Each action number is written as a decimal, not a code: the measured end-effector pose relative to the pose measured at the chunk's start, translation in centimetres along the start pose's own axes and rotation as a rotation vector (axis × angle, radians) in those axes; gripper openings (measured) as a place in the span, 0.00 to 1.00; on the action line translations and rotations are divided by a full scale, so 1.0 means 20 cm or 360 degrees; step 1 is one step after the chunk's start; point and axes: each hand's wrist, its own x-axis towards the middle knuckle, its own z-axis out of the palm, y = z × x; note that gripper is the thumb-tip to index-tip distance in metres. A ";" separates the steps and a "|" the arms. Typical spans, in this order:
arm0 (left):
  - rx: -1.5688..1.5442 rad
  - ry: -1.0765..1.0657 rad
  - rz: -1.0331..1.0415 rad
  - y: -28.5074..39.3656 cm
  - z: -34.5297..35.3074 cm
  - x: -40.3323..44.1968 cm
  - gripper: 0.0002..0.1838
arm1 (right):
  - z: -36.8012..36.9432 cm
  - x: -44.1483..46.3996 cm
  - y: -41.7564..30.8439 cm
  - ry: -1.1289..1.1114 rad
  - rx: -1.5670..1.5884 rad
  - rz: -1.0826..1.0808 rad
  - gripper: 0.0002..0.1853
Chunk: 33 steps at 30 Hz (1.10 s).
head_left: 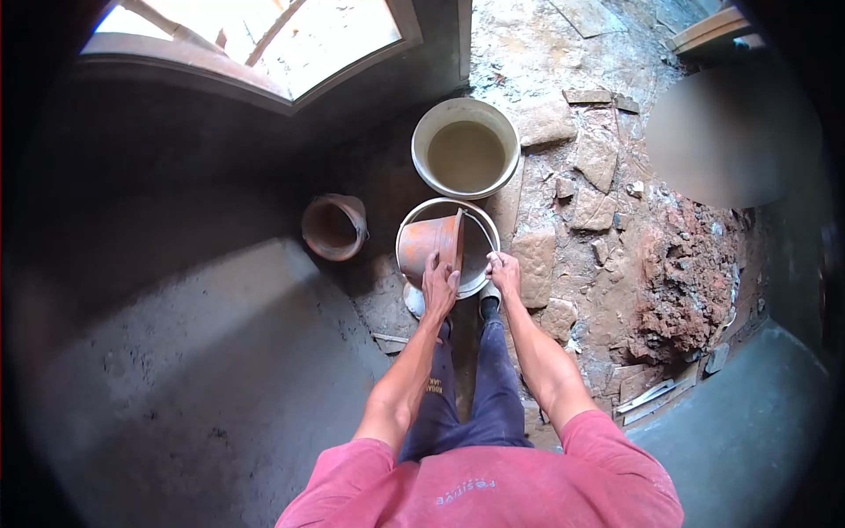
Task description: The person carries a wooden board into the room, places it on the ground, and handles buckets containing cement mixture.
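Note:
A worn orange bucket (429,239) lies tipped on its side over a white tub (411,214), its mouth turned to the right. My left hand (439,283) supports the orange bucket from its near side, with the fingers against its wall. My right hand (503,272) is closed on the bucket's thin wire handle (484,227), beside the tub's right rim. What lies inside the tub is mostly hidden by the bucket. Just beyond stands a larger pale tub (422,158) holding murky water (466,157).
Another small bucket (333,227) stands to the left by the dark wall (220,150). Rough stone slabs (533,264) and a reddish dirt heap (687,290) cover the right side. Wood strips (647,398) lie near the lower right wall. A window opening (255,44) is upper left.

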 end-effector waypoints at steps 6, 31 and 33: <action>-0.0001 -0.0085 -0.0045 -0.08 0.08 0.09 0.09 | 0.01 0.07 0.02 0.0066 0.0019 0.0175 0.09; -0.0281 -0.0255 -0.0958 -0.90 -0.92 -0.61 0.23 | 0.37 -0.28 -0.37 -0.0414 -0.0686 -0.0354 0.11; -0.0150 -0.0227 -0.0995 -1.04 -1.02 -0.80 0.23 | 0.32 -0.29 -0.34 -0.0405 -0.0512 -0.0735 0.12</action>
